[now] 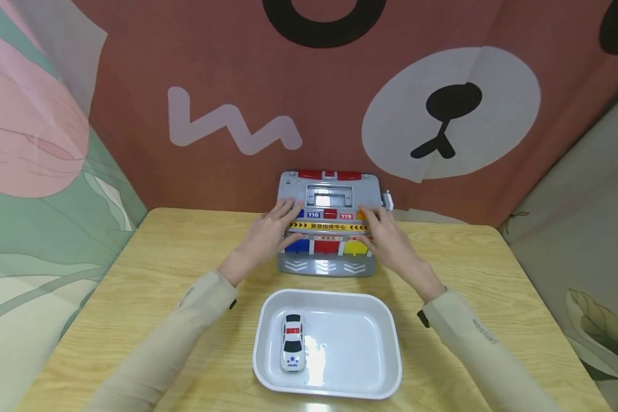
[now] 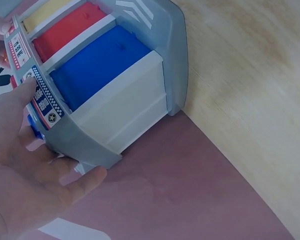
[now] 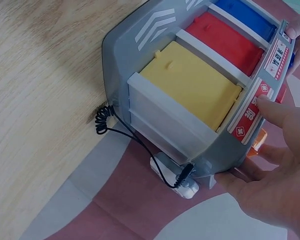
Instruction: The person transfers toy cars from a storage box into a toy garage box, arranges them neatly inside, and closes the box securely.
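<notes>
A grey toy garage [image 1: 325, 268] with blue, red and yellow doors stands at the back of the table, against the hanging cloth. Both hands grip its upper edge, one at each side. My left hand [image 1: 268, 232] has its thumb on the front sign above the blue door [image 2: 100, 65] and its fingers over the top. Likewise, my right hand [image 1: 391, 240] holds the other end, thumb on the red sign near the yellow door [image 3: 192, 85]. In the right wrist view, a white handset [image 3: 172, 177] with a coiled black cord hangs at the garage's side.
A white tray [image 1: 352, 395] sits on the wooden table [image 1: 195, 252] in front of the garage. Inside it, toward the left, lies a white toy police car [image 1: 293, 357] with a red roof light. A printed cloth [image 1: 226, 183] hangs behind the table.
</notes>
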Demonstrator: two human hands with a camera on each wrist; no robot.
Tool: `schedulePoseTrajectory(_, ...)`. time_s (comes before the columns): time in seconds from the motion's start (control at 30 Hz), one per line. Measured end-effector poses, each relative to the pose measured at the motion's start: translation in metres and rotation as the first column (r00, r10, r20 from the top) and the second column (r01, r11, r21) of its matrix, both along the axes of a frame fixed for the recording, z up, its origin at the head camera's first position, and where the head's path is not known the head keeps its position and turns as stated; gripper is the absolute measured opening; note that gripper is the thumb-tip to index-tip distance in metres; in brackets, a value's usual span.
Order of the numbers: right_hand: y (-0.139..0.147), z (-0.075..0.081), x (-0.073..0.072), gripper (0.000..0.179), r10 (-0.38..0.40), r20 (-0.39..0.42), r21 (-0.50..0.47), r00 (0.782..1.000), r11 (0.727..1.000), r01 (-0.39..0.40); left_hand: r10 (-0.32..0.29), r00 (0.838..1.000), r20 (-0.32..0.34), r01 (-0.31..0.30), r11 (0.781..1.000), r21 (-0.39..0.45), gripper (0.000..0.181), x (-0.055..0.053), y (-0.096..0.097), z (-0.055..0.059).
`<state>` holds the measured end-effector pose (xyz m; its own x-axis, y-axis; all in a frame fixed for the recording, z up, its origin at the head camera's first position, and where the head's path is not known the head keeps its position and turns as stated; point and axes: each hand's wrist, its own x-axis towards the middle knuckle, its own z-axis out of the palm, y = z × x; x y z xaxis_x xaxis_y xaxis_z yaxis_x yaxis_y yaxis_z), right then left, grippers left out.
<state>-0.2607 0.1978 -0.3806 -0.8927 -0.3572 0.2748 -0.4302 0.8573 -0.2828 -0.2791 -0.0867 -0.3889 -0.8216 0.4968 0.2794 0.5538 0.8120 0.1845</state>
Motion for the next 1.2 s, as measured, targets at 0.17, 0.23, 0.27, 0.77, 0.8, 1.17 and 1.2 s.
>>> schedulePoseTrajectory(0.17,0.0006,0.0015,0.0000,0.071,-0.003,0.001,0.004,1.000,1.000,0.003,0.001,1.000,0.027,-0.001,1.000,0.003,0.074,-0.0004,0.0000,0.0021)
schedulePoseTrajectory(0.23,0.0012,0.0021,0.0000,0.071,-0.006,-0.001,0.001,1.000,1.000,0.006,-0.003,1.000,0.019,0.003,1.000,-0.003,0.074,-0.0008,0.0003,0.0023)
schedulePoseTrajectory(0.27,0.0012,0.0023,-0.0002,0.071,-0.005,-0.003,-0.001,1.000,1.000,0.005,-0.003,1.000,0.013,0.003,1.000,-0.008,0.074,-0.0008,0.0001,0.0022)
schedulePoseTrajectory(0.77,0.0034,0.0006,-0.0015,0.071,0.002,-0.021,0.003,1.000,1.000,-0.002,-0.001,0.999,-0.041,0.001,1.000,0.000,0.074,0.0019,0.0032,-0.0035)
schedulePoseTrajectory(0.8,0.0038,0.0012,-0.0017,0.070,0.003,-0.023,0.004,1.000,1.000,-0.003,-0.001,0.999,-0.042,0.001,1.000,0.004,0.074,0.0019,0.0038,-0.0037)
schedulePoseTrajectory(1.17,0.0013,0.0045,-0.0001,0.072,-0.015,-0.001,0.011,1.000,1.000,0.015,0.008,0.999,-0.036,-0.006,0.999,0.032,0.073,0.0028,0.0038,-0.0068)
schedulePoseTrajectory(1.2,0.0009,0.0044,0.0001,0.072,-0.017,0.003,0.011,1.000,1.000,0.017,0.008,0.999,-0.038,-0.007,0.999,0.033,0.073,0.0031,0.0035,-0.0074)
